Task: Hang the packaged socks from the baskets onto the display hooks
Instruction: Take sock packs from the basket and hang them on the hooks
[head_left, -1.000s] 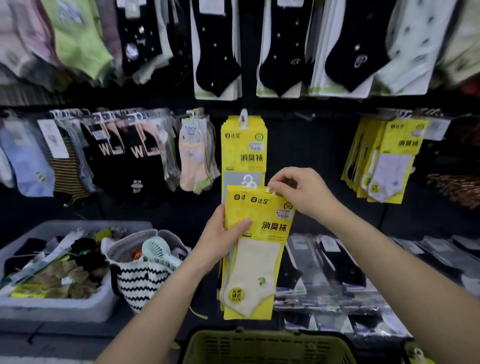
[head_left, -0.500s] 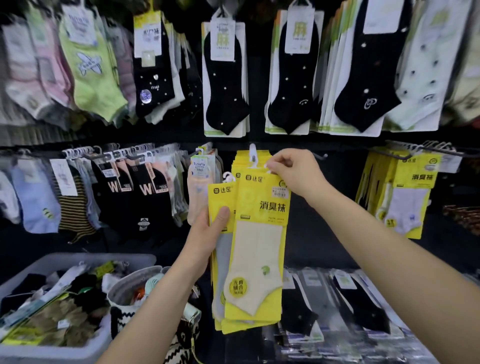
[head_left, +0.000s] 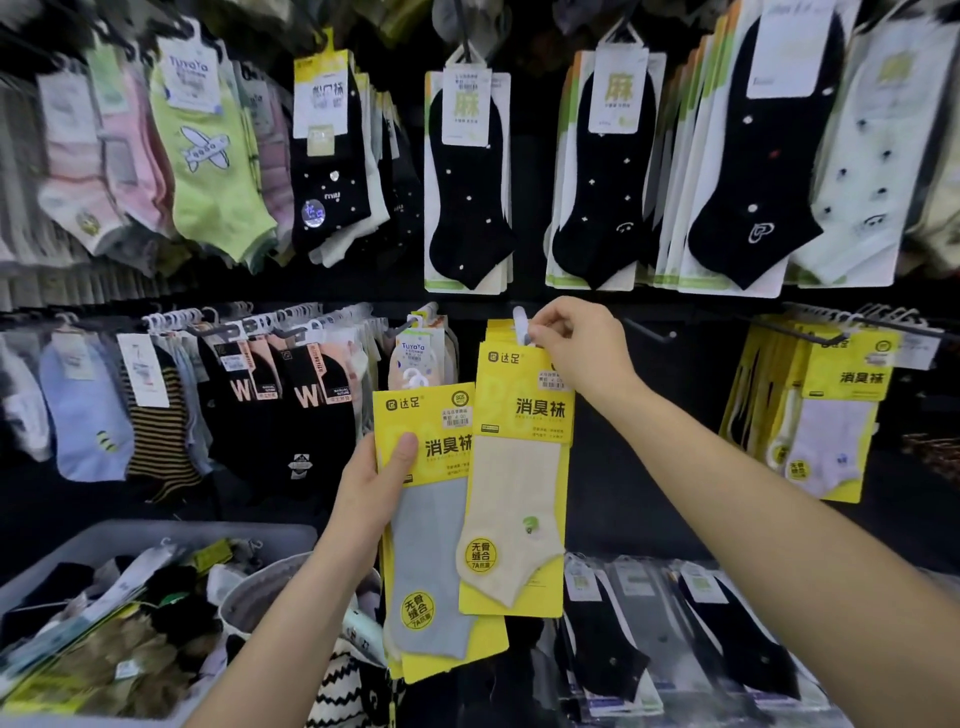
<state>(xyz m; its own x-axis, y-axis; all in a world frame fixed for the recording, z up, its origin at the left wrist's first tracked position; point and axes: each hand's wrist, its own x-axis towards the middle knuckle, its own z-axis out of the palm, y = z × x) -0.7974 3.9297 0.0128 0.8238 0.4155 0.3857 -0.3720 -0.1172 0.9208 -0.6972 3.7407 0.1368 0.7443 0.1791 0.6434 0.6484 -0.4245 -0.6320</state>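
Observation:
My right hand (head_left: 576, 345) pinches the white plastic hanger tab (head_left: 521, 325) of a yellow pack with a cream sock (head_left: 514, 499), held up at the middle row of the display wall. Behind it several yellow packs hang on the same spot. My left hand (head_left: 371, 486) grips a small stack of yellow packs, the front one with a grey sock (head_left: 431, 545), lower and to the left, thumb across its face. A bare black display hook (head_left: 649, 332) juts out just right of my right hand.
Sock packs fill the wall above and to both sides; more yellow packs (head_left: 821, 415) hang at the right. A grey bin (head_left: 78, 551) of loose socks sits bottom left, beside a black-and-white woven basket (head_left: 348, 691). Flat packs (head_left: 675, 623) lie on the shelf below.
My right hand has lifted the cream-sock pack from chest height up to the hook row. My left hand followed upward with the remaining packs. The camera tilted up.

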